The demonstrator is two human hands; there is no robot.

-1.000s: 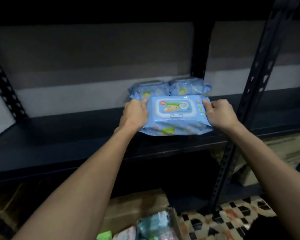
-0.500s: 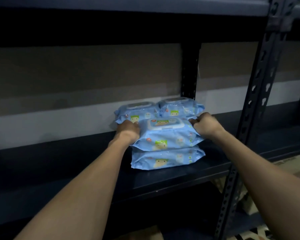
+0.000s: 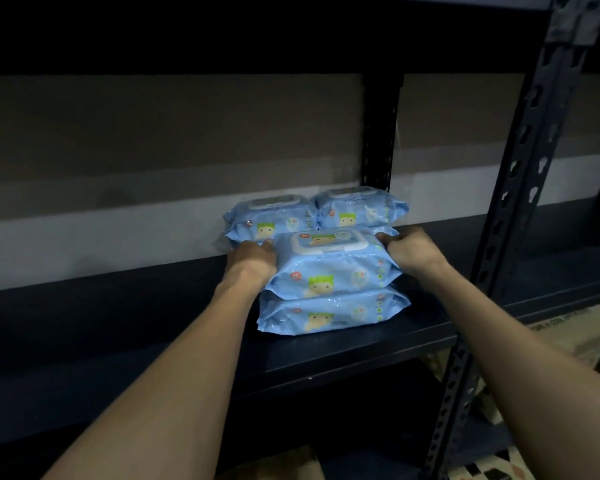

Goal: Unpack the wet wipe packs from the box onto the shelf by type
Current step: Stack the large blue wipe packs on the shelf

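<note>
On the dark shelf board point(image 3: 125, 327) lie several light-blue wet wipe packs with a green-hatted cartoon print. Two packs are stacked at the front: a top pack point(image 3: 329, 268) on a bottom pack point(image 3: 331, 315). My left hand point(image 3: 253, 263) grips the top pack's left end and my right hand point(image 3: 407, 252) grips its right end. Behind them sit a back-left pack point(image 3: 267, 218) and a back-right pack point(image 3: 357, 207), side by side against the wall. The source box is out of view.
A perforated metal upright point(image 3: 520, 188) stands at the front right, another upright point(image 3: 378, 133) at the back. The upper shelf overhangs in shadow. Cardboard boxes point(image 3: 568, 330) sit below at right. The shelf board stretches left of the packs.
One second ago I held the pack above the shelf front. It now rests on a second pack, my hands still on its ends, and my view has risen and moved closer.
</note>
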